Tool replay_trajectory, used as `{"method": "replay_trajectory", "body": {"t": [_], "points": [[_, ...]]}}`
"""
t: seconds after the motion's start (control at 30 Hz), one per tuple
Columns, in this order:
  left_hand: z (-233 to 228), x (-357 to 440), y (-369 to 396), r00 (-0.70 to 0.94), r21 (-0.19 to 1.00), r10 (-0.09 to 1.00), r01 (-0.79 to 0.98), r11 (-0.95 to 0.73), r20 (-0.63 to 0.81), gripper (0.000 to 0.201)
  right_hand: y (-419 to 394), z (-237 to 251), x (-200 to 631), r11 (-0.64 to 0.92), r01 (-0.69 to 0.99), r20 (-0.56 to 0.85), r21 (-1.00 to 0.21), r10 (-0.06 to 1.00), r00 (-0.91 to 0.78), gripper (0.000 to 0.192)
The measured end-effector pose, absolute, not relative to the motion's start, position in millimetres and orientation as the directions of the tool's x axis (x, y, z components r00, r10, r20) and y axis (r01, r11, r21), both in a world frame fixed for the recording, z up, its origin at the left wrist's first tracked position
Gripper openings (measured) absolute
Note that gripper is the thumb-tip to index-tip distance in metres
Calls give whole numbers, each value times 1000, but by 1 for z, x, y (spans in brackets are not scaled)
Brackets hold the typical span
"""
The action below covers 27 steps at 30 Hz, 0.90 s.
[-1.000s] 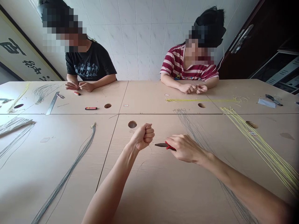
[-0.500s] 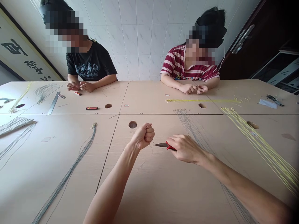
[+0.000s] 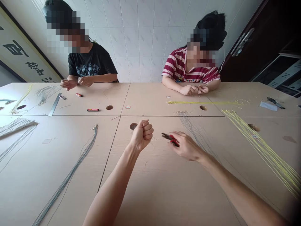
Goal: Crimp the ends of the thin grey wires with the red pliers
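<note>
My left hand (image 3: 143,135) is closed in a fist above the middle of the table. A thin cord (image 3: 152,143) pokes out below its fingers; the rest is hidden in the fist. To the right, my right hand (image 3: 185,146) grips small pliers (image 3: 171,138) with red handles. Their dark jaws point left and stand slightly apart, a short way from the fist. Grey cords (image 3: 190,125) with small metal ends pass behind my right hand and forearm.
A grey cord bundle (image 3: 87,152) lies to the left, yellow cords (image 3: 258,144) to the right. Across the table sit two people, one in a black shirt (image 3: 92,61), one in a striped shirt (image 3: 190,67). A metal ruler (image 3: 55,104) and a red lighter (image 3: 93,110) lie on the far left.
The pliers have drawn slightly up, tilted, and their jaws have parted from the cord end by the fist. My left fist has risen a little. The left co-worker's hands have shifted left.
</note>
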<state>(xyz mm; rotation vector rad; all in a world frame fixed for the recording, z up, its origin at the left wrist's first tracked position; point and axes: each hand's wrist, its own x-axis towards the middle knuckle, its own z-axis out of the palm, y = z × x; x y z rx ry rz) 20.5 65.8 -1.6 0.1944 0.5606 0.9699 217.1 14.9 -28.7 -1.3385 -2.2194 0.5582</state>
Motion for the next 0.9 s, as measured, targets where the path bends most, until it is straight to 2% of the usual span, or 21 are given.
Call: {"method": "replay_trajectory", "body": {"t": [0.07, 0.1, 0.17, 0.23, 0.37, 0.53, 0.63, 0.7, 0.8, 0.9], "points": [[5, 20, 61, 430, 407, 844, -742, 532, -320, 39, 12, -29, 211, 220, 483, 117, -848, 965, -235, 21], [7, 21, 58, 427, 409, 852, -749, 521, -303, 39, 10, -29, 207, 104, 333, 47, -937, 984, -174, 25], [11, 22, 53, 418, 423, 868, -758, 496, -268, 39, 2, -26, 195, -83, 15, -85, -996, 985, -150, 29], [13, 23, 49, 402, 455, 887, -762, 461, -226, 40, -6, -21, 183, -186, -182, -148, -966, 968, -202, 29], [17, 21, 44, 368, 509, 915, -763, 398, -164, 42, -19, -11, 168, -307, -318, -224, -897, 936, -273, 30], [20, 19, 39, 424, 495, 900, -765, 413, -97, 43, -24, -7, 160, -579, -477, -352, -661, 801, -484, 26], [19, 18, 38, 453, 497, 889, -758, 421, -62, 43, -24, -5, 157, -603, -512, -335, -611, 784, -523, 24], [19, 17, 37, 455, 512, 888, -749, 421, -66, 44, -25, -3, 155, -574, -515, -309, -637, 802, -511, 26], [19, 17, 36, 434, 549, 898, -734, 401, -76, 44, -27, -1, 155, -432, -457, -251, -778, 879, -405, 30], [20, 18, 35, 416, 606, 908, -708, 363, -58, 44, -27, -2, 157, -199, -288, -131, -937, 962, -239, 24]]}}
